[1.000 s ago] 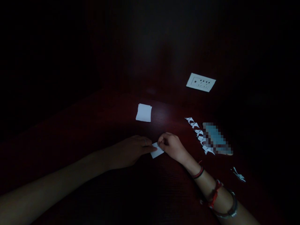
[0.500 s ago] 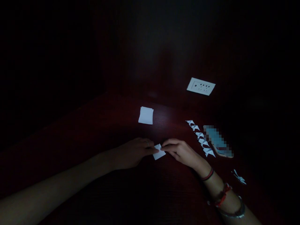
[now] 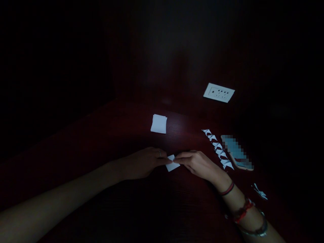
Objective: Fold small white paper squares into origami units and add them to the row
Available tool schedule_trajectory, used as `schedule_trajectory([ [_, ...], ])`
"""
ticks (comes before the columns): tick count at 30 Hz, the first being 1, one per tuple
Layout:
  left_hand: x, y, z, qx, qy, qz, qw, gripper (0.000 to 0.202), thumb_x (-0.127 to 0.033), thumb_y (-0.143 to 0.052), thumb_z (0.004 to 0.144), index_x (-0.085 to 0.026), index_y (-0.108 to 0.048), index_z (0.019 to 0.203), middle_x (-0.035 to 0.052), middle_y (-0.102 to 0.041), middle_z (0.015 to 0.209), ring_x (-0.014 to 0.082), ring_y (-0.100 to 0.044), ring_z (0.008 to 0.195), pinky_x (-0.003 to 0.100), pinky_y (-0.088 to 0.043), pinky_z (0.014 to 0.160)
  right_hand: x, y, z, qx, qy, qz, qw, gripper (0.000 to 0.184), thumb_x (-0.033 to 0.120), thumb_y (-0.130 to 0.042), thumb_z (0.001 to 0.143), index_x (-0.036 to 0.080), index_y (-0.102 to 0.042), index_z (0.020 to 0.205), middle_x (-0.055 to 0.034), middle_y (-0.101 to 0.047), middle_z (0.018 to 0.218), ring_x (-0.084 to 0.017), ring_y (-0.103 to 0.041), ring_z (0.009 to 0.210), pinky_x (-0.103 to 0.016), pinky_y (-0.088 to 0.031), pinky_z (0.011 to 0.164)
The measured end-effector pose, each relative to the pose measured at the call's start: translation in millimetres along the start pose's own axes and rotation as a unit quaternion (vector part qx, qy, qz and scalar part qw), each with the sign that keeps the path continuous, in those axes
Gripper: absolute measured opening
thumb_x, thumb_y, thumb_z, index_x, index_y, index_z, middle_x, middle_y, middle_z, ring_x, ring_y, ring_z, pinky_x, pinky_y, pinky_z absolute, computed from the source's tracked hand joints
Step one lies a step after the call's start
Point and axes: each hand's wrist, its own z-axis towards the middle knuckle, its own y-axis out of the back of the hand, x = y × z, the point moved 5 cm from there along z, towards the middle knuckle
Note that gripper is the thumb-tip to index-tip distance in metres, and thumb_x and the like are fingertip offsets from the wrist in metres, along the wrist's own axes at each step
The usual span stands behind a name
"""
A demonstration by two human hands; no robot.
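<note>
A small folded sheet of white paper (image 3: 172, 166) lies on the dark red table, one corner toward me. My left hand (image 3: 146, 162), with a ring on one finger, grips its left side between thumb and fingers. From the right, my right hand (image 3: 196, 163) pinches the opposite side, and the fingertips of both hands nearly meet over the paper's middle. The fingers cover part of the paper, so its exact folds are hard to make out. Bracelets circle my right wrist and forearm.
Beyond my hands lies a stack of white paper squares (image 3: 159, 124). To the right, several folded paper pieces (image 3: 217, 146) form a row beside a phone (image 3: 237, 152). Nearer me is a thin, twisted white piece (image 3: 260, 192). A socket panel (image 3: 219, 92) is on the wall.
The fingertips have drawn slightly closer together over the paper, covering more of its middle. The whole view has shifted a little; the other things lie as before.
</note>
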Motion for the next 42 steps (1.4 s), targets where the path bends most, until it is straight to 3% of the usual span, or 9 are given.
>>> schedule_trajectory([
  [30,-0.2,0.8,-0.8,0.011,0.005,0.017,1.000,0.051,0.001,-0.042,0.079,-0.023,-0.042,0.124,0.0050,-0.047,0.123,0.0199,-0.040,0.113,0.036,-0.033,0.092,-3.0,4.3,0.1,-0.006,-0.025,-0.027,0.999,0.036,0.003,-0.042,0.078,0.022,-0.062,0.100,-0.0020,-0.063,0.098,-0.015,-0.058,0.089,-0.028,-0.045,0.082],
  [35,-1.0,1.1,-1.7,0.009,0.002,0.022,1.000,0.050,0.001,-0.041,0.079,-0.023,-0.043,0.123,0.0042,-0.047,0.123,0.0191,-0.040,0.113,0.035,-0.032,0.092,-3.3,7.3,-1.9,-0.035,-0.043,-0.027,0.998,0.040,0.004,-0.039,0.079,0.022,-0.056,0.111,-0.0035,-0.058,0.105,-0.014,-0.056,0.091,-0.029,-0.046,0.082],
  [42,-2.0,2.6,0.1,0.011,-0.004,0.048,0.999,0.048,-0.001,-0.042,0.079,-0.025,-0.044,0.121,0.0006,-0.051,0.119,0.0189,-0.039,0.113,0.035,-0.030,0.092,-2.4,-1.9,-0.9,0.006,-0.043,-0.027,0.999,0.040,0.005,-0.040,0.079,0.022,-0.056,0.111,-0.0023,-0.054,0.108,-0.013,-0.056,0.090,-0.026,-0.046,0.081],
])
